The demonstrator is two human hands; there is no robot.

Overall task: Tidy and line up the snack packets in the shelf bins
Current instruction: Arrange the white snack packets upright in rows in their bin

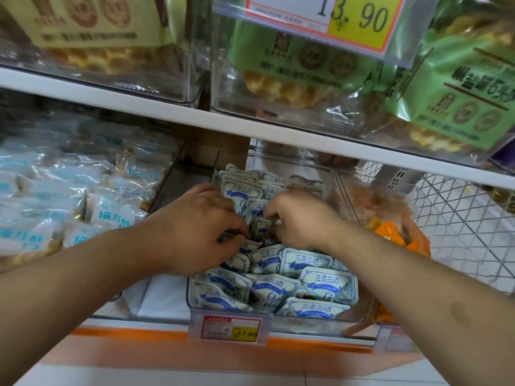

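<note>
A shop aisle, seen close up. White shelves [195,118] carry clear plastic bins [345,190] filled with many identical sealed snack packets [306,261]. A red and yellow price tag [230,328] reading 17.80 is clipped to one bin's front edge; a larger price card [328,18], near the top edge, reads 13.90. Bagged waffles [284,87] fill the upper shelf's bins.

Head view, close, downward onto shelf bins [342,190]
</note>
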